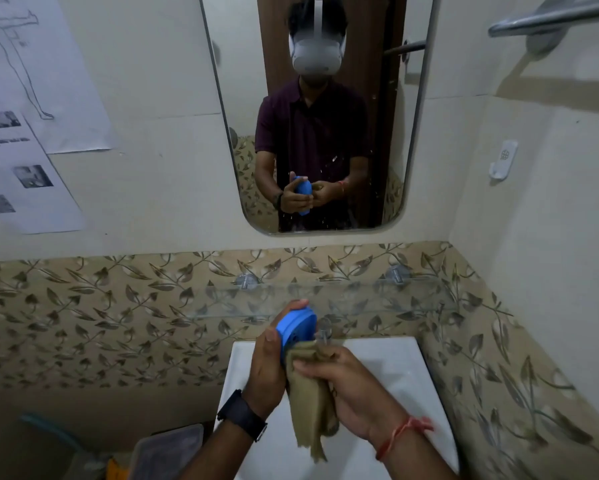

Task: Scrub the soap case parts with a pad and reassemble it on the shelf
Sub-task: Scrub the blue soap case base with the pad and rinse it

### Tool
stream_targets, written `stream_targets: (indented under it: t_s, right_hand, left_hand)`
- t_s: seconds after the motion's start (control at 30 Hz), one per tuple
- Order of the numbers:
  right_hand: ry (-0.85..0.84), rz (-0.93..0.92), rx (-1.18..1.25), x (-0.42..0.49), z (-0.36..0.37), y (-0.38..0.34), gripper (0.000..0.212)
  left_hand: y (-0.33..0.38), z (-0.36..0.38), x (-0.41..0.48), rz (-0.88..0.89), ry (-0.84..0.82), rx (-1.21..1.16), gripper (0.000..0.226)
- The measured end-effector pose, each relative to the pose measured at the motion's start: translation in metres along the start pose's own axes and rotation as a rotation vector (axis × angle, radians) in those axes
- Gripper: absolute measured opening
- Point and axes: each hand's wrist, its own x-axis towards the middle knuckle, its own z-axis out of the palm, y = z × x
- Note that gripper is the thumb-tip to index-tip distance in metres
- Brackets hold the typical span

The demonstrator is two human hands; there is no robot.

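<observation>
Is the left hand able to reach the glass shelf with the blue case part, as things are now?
Probably yes. The left hand holds the blue case part close to the glass shelf, with nothing between them; only the pad in the right hand touches the part.

Black wristwatch (241, 415) on left wrist, red thread bracelet (400, 436) on right, maroon polo shirt (311, 126), white headset (317, 46)

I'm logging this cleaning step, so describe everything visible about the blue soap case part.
The blue soap case part looks like smooth plastic, oval, with a ridged rim and small holes in its face. It is held on edge over the white sink, below the glass shelf. The left hand grips it, a fingertip over its top edge. The olive pad, held by the right hand, touches its lower face.
</observation>
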Motion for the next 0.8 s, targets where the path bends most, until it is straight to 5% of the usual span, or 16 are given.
stream_targets:
  t_s: [0.1, 0.2, 0.3, 0.43, 0.63, 0.8]
  right_hand:
    - [-0.044, -0.078, 0.245, 0.002, 0.009, -0.016, 0.035]
    - [-0.035, -0.158, 0.179, 0.003, 0.015, -0.007, 0.028]
    - [-0.039, -0.315, -0.333, 0.002, 0.008, -0.003, 0.011]
    - [-0.171, -0.379, -0.966, 0.002, -0.012, 0.002, 0.015]
    - [0.015, -0.636, -1.75, 0.012, -0.026, 0.005, 0.02]
    - [0.237, -0.876, -1.809, 0.024, -0.022, -0.017, 0.04]
  left_hand:
    - [0.002, 0.002, -0.002, 0.008, -0.046, -0.084, 0.083]
    - [0.002, -0.002, 0.001, 0.007, -0.092, -0.202, 0.081]
    - [0.007, -0.006, 0.004, 0.006, -0.122, -0.191, 0.076]
    - [0.009, -0.016, 0.006, 0.035, -0.035, -0.004, 0.075]
    - [-0.001, -0.013, 0.008, -0.009, 0.056, 0.079, 0.054]
    - [-0.007, -0.018, 0.011, -0.174, 0.034, 0.051, 0.054]
